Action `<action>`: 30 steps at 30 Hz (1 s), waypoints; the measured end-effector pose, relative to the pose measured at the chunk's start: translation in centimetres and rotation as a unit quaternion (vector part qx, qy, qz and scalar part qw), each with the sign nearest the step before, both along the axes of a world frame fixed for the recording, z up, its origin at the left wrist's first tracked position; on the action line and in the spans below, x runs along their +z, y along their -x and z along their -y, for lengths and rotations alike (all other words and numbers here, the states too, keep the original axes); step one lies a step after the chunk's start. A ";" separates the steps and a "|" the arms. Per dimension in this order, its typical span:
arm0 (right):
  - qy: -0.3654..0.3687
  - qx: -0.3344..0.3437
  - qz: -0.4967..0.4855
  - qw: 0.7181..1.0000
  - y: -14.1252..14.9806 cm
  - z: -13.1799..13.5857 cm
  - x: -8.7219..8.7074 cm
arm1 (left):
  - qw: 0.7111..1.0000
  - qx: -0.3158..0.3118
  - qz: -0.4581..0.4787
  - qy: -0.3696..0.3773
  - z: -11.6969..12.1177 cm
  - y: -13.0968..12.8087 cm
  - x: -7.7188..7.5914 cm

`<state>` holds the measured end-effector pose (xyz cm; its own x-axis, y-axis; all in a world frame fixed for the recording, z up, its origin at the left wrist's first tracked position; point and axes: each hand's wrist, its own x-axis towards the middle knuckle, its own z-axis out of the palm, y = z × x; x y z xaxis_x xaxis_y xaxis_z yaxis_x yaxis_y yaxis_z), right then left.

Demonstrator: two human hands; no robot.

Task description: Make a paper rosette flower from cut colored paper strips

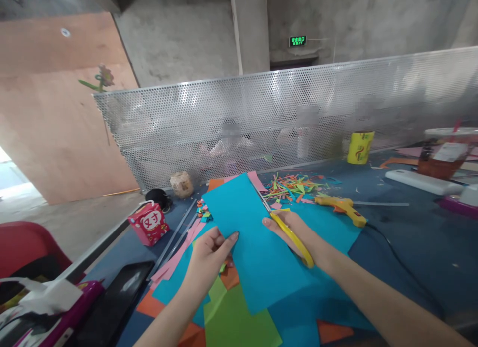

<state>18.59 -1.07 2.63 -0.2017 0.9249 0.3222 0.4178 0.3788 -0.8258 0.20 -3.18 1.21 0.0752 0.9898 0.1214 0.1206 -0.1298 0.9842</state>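
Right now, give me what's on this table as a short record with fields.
left hand: pinching the blue sheet
right hand: holding yellow-handled scissors, blades at the sheet's edge
glue gun: yellow, right of the scissors, cord attached
paper strips: multicoloured pile, beyond the hands
phone-like black slab: left side
red box: beyond the slab

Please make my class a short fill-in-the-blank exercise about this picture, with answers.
1. The left hand holds a sheet coloured ____.
2. The right hand holds scissors with a ____ handle.
3. The green sign reads "____" in English.
4. In the picture, the glue gun lies ____ of the scissors.

Answers: blue; yellow; EXIT; right
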 end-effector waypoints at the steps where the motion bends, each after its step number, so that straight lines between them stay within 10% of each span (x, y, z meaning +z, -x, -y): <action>1: 0.009 -0.002 0.003 1.000 0.0 0.1 0.0 | 1.000 -0.002 0.006 0.001 0.0 0.0 0.0; 18: -0.017 -0.040 0.002 0.999 0.1 0.2 0.8 | 0.999 -0.017 -0.046 0.012 -0.4 0.0 -0.8; 30: 0.047 -0.218 0.147 0.964 -5.0 -6.6 0.0 | 0.998 -0.037 -0.011 0.042 -8.1 -3.4 1.5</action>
<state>23.56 5.56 2.68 0.1433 0.9644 0.2220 0.7420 0.0437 -0.6690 3.58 4.91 2.71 0.1508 0.9879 0.0357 0.1349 -0.0564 0.9892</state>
